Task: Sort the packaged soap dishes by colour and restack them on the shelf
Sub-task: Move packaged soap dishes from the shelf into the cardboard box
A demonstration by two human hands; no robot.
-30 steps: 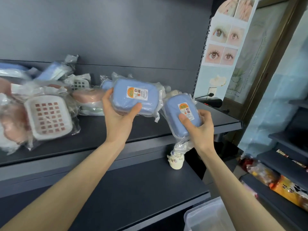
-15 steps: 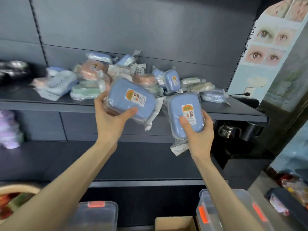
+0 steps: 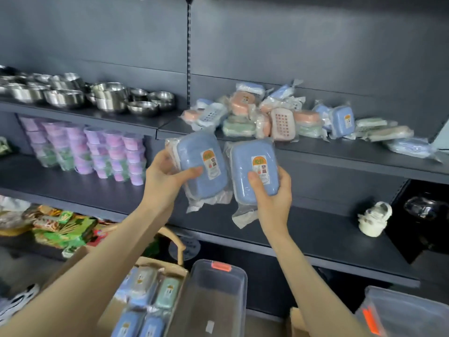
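1. Head view: the left hand (image 3: 165,181) grips a blue soap dish (image 3: 201,166) in its clear wrapper. The thumb lies across the front and the fingers (image 3: 159,158) curl round the left edge.
2. The right hand (image 3: 272,198) grips a second blue dish (image 3: 252,169), thumb on the front beside the label and the other fingers wrapped round the right edge.
3. Both packages are held in the air in front of the upper shelf (image 3: 340,152), labels facing the camera and loose wrapper ends hanging below. They sit just beside each other; I cannot tell whether they touch.
4. Behind them on that shelf lies a jumbled pile of packaged dishes (image 3: 281,122) in blue, salmon, green and white.
5. Further left on the same level stand steel bowls (image 3: 109,98), with stacked purple tubs (image 3: 97,152) on the shelf below.
6. Low down, a cardboard box (image 3: 116,312) holds rows of blue and green packaged dishes. A clear plastic bin (image 3: 216,295) with an orange latch stands just right of it.
7. A white ceramic piece (image 3: 374,220) sits on the lower shelf, well to the right.
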